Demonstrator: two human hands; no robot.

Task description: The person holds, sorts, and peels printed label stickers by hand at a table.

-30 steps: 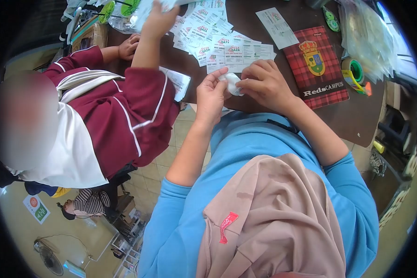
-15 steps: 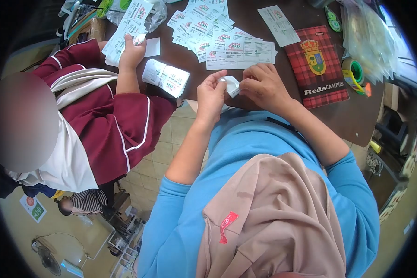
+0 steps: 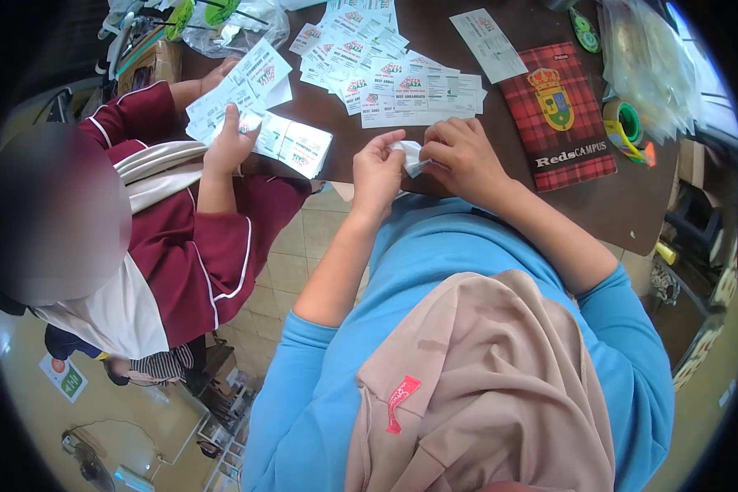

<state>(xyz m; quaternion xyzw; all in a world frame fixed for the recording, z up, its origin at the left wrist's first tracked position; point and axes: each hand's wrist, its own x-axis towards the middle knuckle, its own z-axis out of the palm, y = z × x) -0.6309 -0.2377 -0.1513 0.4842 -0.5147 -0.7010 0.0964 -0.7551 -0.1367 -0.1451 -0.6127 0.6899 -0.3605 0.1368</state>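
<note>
Though small, white piece between hands

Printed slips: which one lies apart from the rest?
The slip lying slantwise at the upper-left corner of the red plaid notebook. The others overlap in the spread pile, sit in the neat stack, or are held by the co-worker.

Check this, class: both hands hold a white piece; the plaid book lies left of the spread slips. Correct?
No: the head view shows the plaid book right of the spread slips. The left hand and right hand do hold a white piece.
</note>
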